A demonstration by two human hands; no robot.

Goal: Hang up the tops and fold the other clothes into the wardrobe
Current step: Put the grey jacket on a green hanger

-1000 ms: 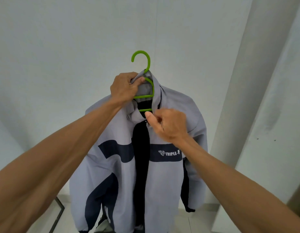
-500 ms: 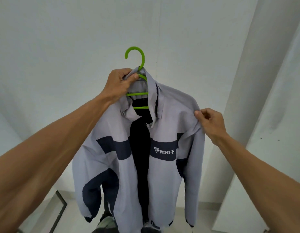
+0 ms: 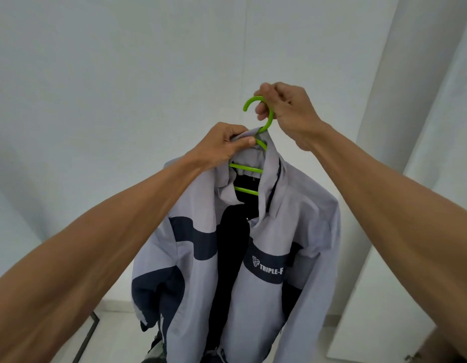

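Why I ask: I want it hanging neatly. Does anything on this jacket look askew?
The grey jacket has a crumpled, lopsided collar on the green hanger, bunched under the left hand; its front hangs open.

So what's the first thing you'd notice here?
A big grey and navy jacket fills the middle, draped on a bright green hanger against a white wall. The right hand pinches the hanger's hook up top, while the left hand grips the collar just below.
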